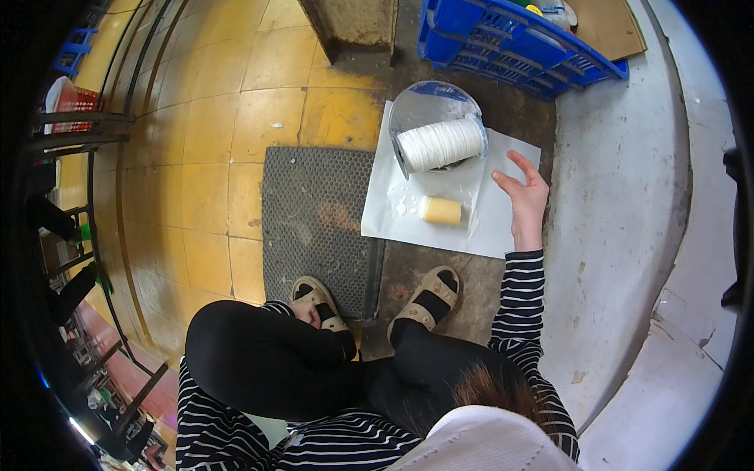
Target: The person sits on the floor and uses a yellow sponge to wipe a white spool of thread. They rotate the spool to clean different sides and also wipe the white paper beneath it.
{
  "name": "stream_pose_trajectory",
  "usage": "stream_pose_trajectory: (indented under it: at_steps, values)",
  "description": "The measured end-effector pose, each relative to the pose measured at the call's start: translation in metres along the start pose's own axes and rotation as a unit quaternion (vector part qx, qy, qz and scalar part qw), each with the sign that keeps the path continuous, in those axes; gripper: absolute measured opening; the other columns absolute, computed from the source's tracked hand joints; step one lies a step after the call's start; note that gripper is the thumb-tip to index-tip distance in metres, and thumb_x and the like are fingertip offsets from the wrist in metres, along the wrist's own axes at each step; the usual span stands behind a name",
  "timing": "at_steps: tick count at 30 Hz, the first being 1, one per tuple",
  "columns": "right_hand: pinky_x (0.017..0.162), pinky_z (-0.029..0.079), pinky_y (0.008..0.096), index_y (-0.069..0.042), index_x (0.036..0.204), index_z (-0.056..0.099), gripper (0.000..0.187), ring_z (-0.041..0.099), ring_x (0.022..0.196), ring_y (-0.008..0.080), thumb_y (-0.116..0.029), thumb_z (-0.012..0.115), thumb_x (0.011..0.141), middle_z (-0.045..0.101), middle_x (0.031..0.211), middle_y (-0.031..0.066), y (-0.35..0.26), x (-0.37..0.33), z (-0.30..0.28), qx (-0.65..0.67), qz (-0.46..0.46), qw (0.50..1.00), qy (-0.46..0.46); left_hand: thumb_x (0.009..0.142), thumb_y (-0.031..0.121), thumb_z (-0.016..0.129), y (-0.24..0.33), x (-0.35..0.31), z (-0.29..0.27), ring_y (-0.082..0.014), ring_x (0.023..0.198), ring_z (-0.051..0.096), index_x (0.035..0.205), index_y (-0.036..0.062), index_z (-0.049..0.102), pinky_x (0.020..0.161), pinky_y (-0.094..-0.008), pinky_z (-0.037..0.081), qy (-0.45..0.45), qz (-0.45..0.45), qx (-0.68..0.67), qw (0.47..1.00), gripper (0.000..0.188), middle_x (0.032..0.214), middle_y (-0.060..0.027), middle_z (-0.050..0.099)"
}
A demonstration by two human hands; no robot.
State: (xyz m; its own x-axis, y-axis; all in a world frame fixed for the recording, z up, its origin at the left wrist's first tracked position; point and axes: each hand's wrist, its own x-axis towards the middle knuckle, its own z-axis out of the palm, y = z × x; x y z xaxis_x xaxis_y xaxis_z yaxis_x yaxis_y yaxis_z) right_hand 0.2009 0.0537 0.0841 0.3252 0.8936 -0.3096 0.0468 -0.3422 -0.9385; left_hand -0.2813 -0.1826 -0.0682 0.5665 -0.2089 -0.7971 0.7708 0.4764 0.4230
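beside the left knee (236, 345), the left hand (306, 314) is partly hidden, so its grip cannot be told. the right hand (530, 198) is held open above the right side of a white sheet (491, 231), where a pale yellow roll (442, 210) is laid. farther off, a white wound spool (441, 145), then a blue crate (506, 43), are seen.

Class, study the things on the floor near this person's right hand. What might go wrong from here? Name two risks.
The yellow roll seems to lie on its side, so a bump might send it rolling off the white sheet. The right hand is near the sheet's right edge; catching that edge could shift the roll of white cord too.
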Motion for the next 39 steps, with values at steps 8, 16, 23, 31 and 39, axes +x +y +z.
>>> stream_pose_trajectory:
  at_steps: [8, 16, 23, 31, 39]
  values:
    - [0.100, 0.043, 0.0285, 0.004, 0.122, 0.060, 0.039, 0.057, 0.112, 0.0174, -0.002, 0.070, 0.084, 0.061, 0.122, 0.0119, 0.023, 0.010, -0.001, 0.033, -0.021, 0.999, 0.023, 0.068, 0.008, 0.065, 0.003, -0.001, -0.001, -0.0091, 0.069, 0.064, 0.083, 0.0064, 0.076, 0.064, -0.0277, 0.050, 0.002, 0.006, 0.014, 1.000, 0.019, 0.073, -0.0008, 0.070]
    - [0.101, 0.041, 0.0269, 0.008, 0.120, 0.059, 0.030, 0.057, 0.112, 0.0160, -0.008, 0.061, 0.095, 0.062, 0.120, 0.0105, 0.032, 0.020, -0.004, 0.079, -0.018, 0.997, 0.016, 0.069, 0.010, 0.067, 0.004, 0.000, -0.009, -0.0093, 0.071, 0.065, 0.084, 0.0084, 0.077, 0.064, -0.0277, 0.050, 0.011, -0.004, 0.022, 1.000, 0.018, 0.075, -0.0003, 0.071]
    - [0.102, 0.039, 0.0261, 0.008, 0.123, 0.058, 0.030, 0.055, 0.113, 0.0143, -0.009, 0.055, 0.098, 0.061, 0.122, 0.0113, 0.035, 0.019, -0.005, 0.011, -0.041, 0.999, 0.013, 0.069, 0.011, 0.067, 0.012, -0.005, -0.008, -0.0098, 0.069, 0.065, 0.084, 0.0072, 0.077, 0.063, -0.0280, 0.050, 0.022, -0.003, 0.028, 0.999, 0.019, 0.073, -0.0008, 0.071]
    - [0.100, 0.040, 0.0275, 0.006, 0.107, 0.067, 0.020, 0.057, 0.110, 0.0162, -0.005, 0.064, 0.090, 0.061, 0.120, 0.0106, 0.031, 0.019, -0.004, 0.044, -0.050, 0.997, 0.023, 0.068, 0.007, 0.064, 0.019, -0.009, -0.008, -0.0103, 0.070, 0.064, 0.086, 0.0051, 0.076, 0.063, -0.0271, 0.050, 0.004, -0.021, 0.009, 1.000, 0.022, 0.075, -0.0016, 0.071]
    - [0.089, 0.041, 0.0263, 0.004, 0.086, 0.071, 0.013, 0.057, 0.102, 0.0148, -0.008, 0.074, 0.081, 0.063, 0.112, 0.0080, 0.017, 0.010, 0.001, -0.079, -0.078, 0.993, 0.030, 0.067, 0.007, 0.064, 0.016, -0.007, -0.010, -0.0092, 0.070, 0.063, 0.085, 0.0049, 0.076, 0.063, -0.0268, 0.050, -0.010, -0.011, 0.000, 1.000, 0.022, 0.075, -0.0010, 0.070]
